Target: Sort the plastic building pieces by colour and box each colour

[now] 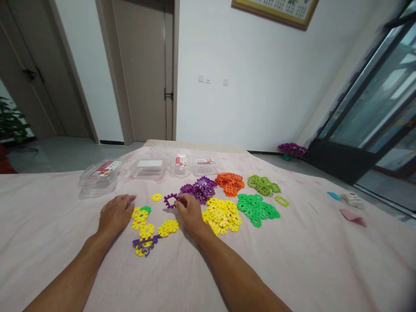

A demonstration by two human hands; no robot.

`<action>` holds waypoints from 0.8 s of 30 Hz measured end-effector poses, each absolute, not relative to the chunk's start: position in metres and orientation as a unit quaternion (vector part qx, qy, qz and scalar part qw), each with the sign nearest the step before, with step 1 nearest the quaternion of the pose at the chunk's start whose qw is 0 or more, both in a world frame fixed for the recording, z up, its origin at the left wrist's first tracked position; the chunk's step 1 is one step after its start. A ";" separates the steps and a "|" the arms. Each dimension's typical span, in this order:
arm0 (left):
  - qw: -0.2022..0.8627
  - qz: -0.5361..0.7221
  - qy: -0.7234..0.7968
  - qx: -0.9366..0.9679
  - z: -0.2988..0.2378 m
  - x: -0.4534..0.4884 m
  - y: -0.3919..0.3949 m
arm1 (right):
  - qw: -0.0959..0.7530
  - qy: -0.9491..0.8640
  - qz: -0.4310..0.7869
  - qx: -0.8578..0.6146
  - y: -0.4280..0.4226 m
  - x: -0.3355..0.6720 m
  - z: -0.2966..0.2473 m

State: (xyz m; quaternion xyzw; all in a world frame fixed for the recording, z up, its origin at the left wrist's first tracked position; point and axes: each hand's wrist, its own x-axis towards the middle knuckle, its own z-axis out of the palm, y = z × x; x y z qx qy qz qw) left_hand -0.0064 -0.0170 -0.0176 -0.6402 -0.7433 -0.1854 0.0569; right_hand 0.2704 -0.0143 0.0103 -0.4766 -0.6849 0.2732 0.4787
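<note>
Between the thumb and fingers of my right hand (190, 213) is a purple notched frame-shaped building piece (169, 201). My left hand (116, 213) lies on the cloth with its fingers stretched out, beside several loose yellow flower-shaped discs (147, 231) and a green disc (146, 209). Dark purple notched pieces (146, 244) lie over some yellow ones nearer to me. One yellow disc (156, 197) sits alone between my hands. Just past my right hand is a heap of purple pieces (203, 188), and to its right a yellow heap (224, 214).
Orange (230, 183), light green (263, 185) and green (256, 208) heaps lie to the right. Clear plastic boxes (149, 170) stand along the back left. A pink cloth (308, 260) covers the table. A small white box (352, 199) lies at the far right.
</note>
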 end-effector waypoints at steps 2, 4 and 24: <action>0.059 -0.180 -0.742 -0.643 -0.018 -0.007 -0.016 | 0.517 -0.655 0.268 -0.481 -0.007 0.279 0.014; 0.061 -0.174 -0.742 -0.644 -0.018 -0.008 -0.016 | 0.552 -0.619 0.269 -0.490 0.004 0.291 0.018; -0.144 -0.162 -0.531 -0.819 0.002 0.044 -0.032 | 0.451 -0.791 0.145 -0.388 -0.014 0.276 -0.005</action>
